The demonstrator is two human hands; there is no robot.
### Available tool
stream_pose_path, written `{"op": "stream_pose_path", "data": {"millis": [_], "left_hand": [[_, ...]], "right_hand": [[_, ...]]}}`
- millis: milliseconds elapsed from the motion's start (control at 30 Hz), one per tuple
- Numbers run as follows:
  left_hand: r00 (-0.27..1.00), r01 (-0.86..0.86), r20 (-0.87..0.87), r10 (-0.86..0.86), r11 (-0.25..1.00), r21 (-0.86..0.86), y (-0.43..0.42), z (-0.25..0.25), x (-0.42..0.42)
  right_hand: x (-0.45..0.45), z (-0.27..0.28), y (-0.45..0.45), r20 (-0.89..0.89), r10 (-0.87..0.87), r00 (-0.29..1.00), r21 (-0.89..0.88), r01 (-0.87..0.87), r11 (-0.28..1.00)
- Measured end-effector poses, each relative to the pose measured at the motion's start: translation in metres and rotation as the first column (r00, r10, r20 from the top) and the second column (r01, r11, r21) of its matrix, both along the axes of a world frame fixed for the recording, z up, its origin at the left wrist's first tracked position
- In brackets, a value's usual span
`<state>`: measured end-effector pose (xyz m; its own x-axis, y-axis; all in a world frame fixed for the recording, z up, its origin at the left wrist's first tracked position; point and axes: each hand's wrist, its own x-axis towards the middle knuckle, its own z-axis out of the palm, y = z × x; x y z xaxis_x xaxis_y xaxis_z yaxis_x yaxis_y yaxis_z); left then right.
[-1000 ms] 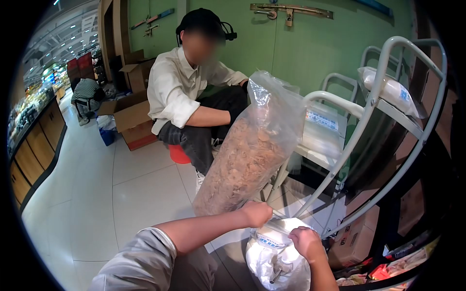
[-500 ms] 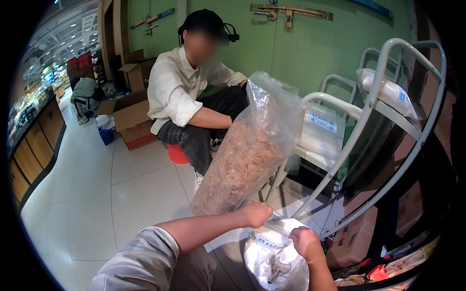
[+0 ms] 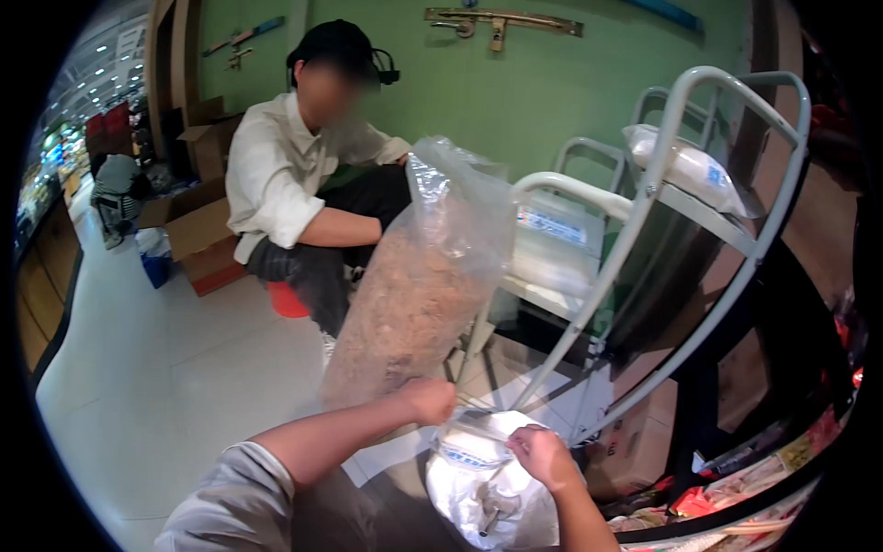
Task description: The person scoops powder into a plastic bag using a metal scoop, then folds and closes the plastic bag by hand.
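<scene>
A white plastic bag (image 3: pixel 497 497) with blue print near its top rests low in front of me. My right hand (image 3: pixel 543 454) pinches the right side of its upper edge between thumb and fingers. At the left of the same edge, my left hand (image 3: pixel 430 402) is closed, fingers folded around the plastic; its exact grip is partly hidden. Just beyond my left hand leans a tall clear plastic sack (image 3: pixel 405 294), full of brownish flakes. A co-worker (image 3: pixel 299 175) in a white shirt sits behind it, with one hand hidden behind the sack.
On the right stands a pale metal cart frame (image 3: pixel 589 322) bearing white packs (image 3: pixel 685 166) with blue print. Cardboard boxes (image 3: pixel 204 235) and a blue bin (image 3: pixel 154 267) are at the left. Red packets (image 3: pixel 694 501) lie at lower right. Farther back, another person (image 3: pixel 117 193) bends over.
The view has turned to the right, so everything sits farther left. Both my hands keep about the same place on the white bag. The co-worker stays seated by the sack.
</scene>
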<state>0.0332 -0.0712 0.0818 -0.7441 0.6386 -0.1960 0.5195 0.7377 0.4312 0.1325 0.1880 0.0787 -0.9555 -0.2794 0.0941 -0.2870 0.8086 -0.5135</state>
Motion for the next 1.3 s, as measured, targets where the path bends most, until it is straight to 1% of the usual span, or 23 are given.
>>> {"op": "stream_pose_path", "data": {"millis": [33, 67, 100, 167, 233, 300, 367, 600, 700, 900, 1033, 1100, 1200, 1300], "left_hand": [[0.999, -0.033, 0.009, 0.033, 0.999, -0.032, -0.011, 0.004, 0.006], [0.999, -0.032, 0.005, 0.032, 0.999, -0.038, -0.001, 0.008, 0.004], [1.0, -0.021, 0.0, 0.021, 0.999, -0.029, -0.001, 0.012, 0.006], [0.999, -0.043, -0.016, 0.043, 0.998, -0.042, -0.001, 0.017, 0.008], [0.999, -0.045, -0.021, 0.045, 0.998, -0.036, 0.0, 0.019, 0.01], [0.998, -0.057, 0.002, 0.057, 0.998, -0.034, -0.002, 0.022, 0.011], [0.999, -0.045, 0.012, 0.045, 0.999, -0.029, -0.004, 0.018, 0.009], [0.999, -0.04, 0.015, 0.041, 0.998, -0.058, -0.003, 0.018, 0.009], [1.0, -0.026, 0.01, 0.027, 0.999, -0.044, -0.003, 0.021, 0.011], [0.999, -0.046, 0.015, 0.047, 0.995, -0.088, -0.001, 0.03, 0.012], [0.998, -0.054, 0.016, 0.055, 0.995, -0.083, -0.001, 0.032, 0.013], [0.999, -0.04, -0.017, 0.038, 0.993, -0.11, -0.001, 0.033, 0.014], [0.999, -0.005, -0.043, -0.002, 0.987, -0.159, 0.003, 0.032, 0.013], [0.998, -0.004, -0.069, -0.007, 0.988, -0.152, 0.004, 0.024, 0.011]], "right_hand": [[-0.001, -0.003, -0.008, 0.0, 0.0, 1.0, 0.0, 0.0, 1.0], [0.001, 0.001, -0.003, 0.008, -0.015, 1.0, 0.008, 0.015, 1.0], [0.0, 0.003, -0.002, 0.023, -0.005, 1.0, -0.002, 0.005, 1.0], [-0.003, -0.002, 0.002, -0.029, 0.002, 1.0, -0.004, -0.003, 1.0], [-0.001, -0.002, -0.002, 0.007, 0.005, 1.0, -0.018, -0.005, 1.0], [-0.002, -0.005, -0.001, 0.003, 0.002, 1.0, -0.034, -0.002, 0.999], [-0.001, -0.002, -0.003, 0.03, -0.006, 1.0, -0.023, 0.006, 1.0], [-0.004, -0.007, -0.002, 0.028, 0.01, 1.0, -0.035, -0.009, 0.999], [-0.004, -0.007, -0.002, 0.014, 0.013, 1.0, -0.044, -0.013, 0.999], [-0.002, -0.004, -0.001, 0.034, 0.005, 0.999, -0.035, -0.004, 0.999], [-0.001, 0.001, 0.0, 0.092, -0.018, 0.996, -0.049, 0.023, 0.999], [-0.001, 0.002, 0.001, 0.123, -0.026, 0.992, -0.046, 0.032, 0.998], [-0.002, 0.0, 0.001, 0.112, -0.005, 0.994, -0.019, 0.008, 1.0], [-0.002, 0.001, 0.0, 0.076, 0.0, 0.997, -0.015, 0.002, 1.0]]}}
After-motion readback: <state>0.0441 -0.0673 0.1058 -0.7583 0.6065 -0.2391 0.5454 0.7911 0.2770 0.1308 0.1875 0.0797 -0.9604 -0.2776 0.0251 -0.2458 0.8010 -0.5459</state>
